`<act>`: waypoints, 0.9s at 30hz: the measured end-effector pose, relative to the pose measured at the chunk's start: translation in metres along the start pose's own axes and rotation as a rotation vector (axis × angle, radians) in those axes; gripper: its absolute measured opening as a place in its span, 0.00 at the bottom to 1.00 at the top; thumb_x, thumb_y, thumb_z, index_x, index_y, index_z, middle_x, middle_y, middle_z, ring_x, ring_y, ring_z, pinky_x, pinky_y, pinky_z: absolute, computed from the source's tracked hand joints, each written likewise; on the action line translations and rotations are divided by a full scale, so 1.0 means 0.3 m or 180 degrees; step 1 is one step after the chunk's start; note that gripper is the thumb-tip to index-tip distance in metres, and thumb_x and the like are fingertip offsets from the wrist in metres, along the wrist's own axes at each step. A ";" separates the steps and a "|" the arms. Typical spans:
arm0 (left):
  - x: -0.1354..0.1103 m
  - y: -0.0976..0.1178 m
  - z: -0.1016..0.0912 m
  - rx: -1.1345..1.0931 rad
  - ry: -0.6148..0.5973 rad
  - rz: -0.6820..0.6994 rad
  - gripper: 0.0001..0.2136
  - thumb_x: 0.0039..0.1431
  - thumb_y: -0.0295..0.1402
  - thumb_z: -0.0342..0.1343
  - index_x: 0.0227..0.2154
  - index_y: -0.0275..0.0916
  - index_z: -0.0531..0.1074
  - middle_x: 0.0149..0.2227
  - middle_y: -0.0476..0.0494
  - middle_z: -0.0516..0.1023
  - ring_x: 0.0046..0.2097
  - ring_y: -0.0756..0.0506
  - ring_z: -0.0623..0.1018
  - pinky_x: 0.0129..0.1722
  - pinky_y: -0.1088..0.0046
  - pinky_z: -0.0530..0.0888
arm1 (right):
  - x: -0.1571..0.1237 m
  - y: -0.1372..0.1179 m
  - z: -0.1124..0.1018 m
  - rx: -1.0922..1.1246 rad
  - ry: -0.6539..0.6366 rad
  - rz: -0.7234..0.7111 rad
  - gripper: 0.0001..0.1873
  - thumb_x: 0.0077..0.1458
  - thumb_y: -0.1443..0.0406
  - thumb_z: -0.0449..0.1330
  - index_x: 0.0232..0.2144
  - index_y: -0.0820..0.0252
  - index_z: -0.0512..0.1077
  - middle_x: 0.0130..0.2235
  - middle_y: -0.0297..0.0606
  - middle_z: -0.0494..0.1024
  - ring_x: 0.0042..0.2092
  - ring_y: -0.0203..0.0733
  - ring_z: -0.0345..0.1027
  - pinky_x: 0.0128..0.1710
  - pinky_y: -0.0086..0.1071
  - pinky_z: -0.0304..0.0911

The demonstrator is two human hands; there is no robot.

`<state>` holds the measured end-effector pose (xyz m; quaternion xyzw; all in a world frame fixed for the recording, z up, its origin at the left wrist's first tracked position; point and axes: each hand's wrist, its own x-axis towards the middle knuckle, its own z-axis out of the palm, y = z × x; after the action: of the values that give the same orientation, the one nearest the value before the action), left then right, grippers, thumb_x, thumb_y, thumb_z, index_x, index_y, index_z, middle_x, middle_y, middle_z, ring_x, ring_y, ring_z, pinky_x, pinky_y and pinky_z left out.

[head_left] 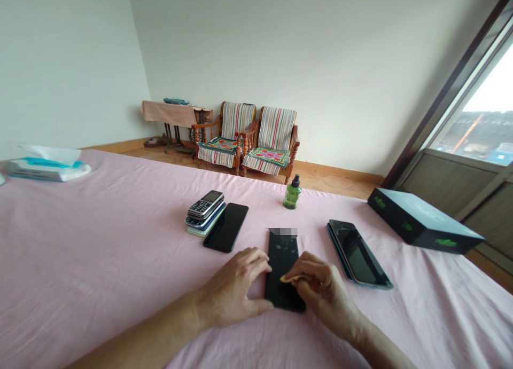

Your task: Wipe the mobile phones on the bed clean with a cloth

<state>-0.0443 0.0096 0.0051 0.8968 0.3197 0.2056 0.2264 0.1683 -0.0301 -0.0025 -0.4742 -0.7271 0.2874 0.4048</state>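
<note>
A black smartphone (280, 262) lies screen up on the pink cloth in front of me, with whitish marks or droplets near its far end. My left hand (236, 286) rests against its left edge, thumb and fingers spread apart. Pinched in my right hand (323, 289) is a small yellowish cloth (292, 278), pressed on the screen's right half; most of it is hidden by the fingers. Left of the far end lies another black smartphone (227, 227), beside a stack of keypad phones (205, 209). Two larger dark devices, tablet-like (363, 257), lie stacked at the right.
A green spray bottle (292, 194) stands upright beyond the phone. A black box (425, 222) sits at the far right, and a tissue pack (50, 169) at the far left. Past the edge of the pink cloth (120, 241) are two wooden chairs (270, 136).
</note>
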 end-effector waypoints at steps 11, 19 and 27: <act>-0.001 -0.003 0.005 0.0035 0.0043 0.0015 0.22 0.44 0.32 0.70 0.43 0.37 0.71 0.47 0.41 0.72 0.50 0.39 0.71 0.52 0.60 0.67 | 0.165 0.153 -0.003 -0.1384 0.0804 -0.0306 0.17 0.53 0.75 0.51 0.37 0.62 0.78 0.35 0.40 0.75 0.38 0.41 0.69 0.40 0.33 0.65; -0.003 -0.007 0.006 0.0088 -0.0004 -0.0009 0.24 0.43 0.34 0.71 0.44 0.37 0.71 0.47 0.41 0.71 0.50 0.39 0.70 0.53 0.61 0.67 | 0.251 0.217 0.036 -0.1502 0.0562 -0.0515 0.20 0.48 0.80 0.50 0.34 0.61 0.78 0.33 0.42 0.72 0.39 0.45 0.64 0.40 0.37 0.63; 0.002 -0.009 0.011 0.0136 0.0002 -0.0004 0.23 0.43 0.34 0.71 0.43 0.38 0.71 0.45 0.42 0.72 0.48 0.40 0.70 0.51 0.61 0.68 | 0.144 0.139 0.070 -0.1327 0.0176 -0.0712 0.25 0.48 0.81 0.49 0.40 0.57 0.76 0.35 0.39 0.71 0.40 0.44 0.63 0.39 0.36 0.64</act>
<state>-0.0435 0.0109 0.0012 0.9012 0.3246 0.1990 0.2073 0.1597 0.0252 -0.0329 -0.4716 -0.8074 0.0715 0.3472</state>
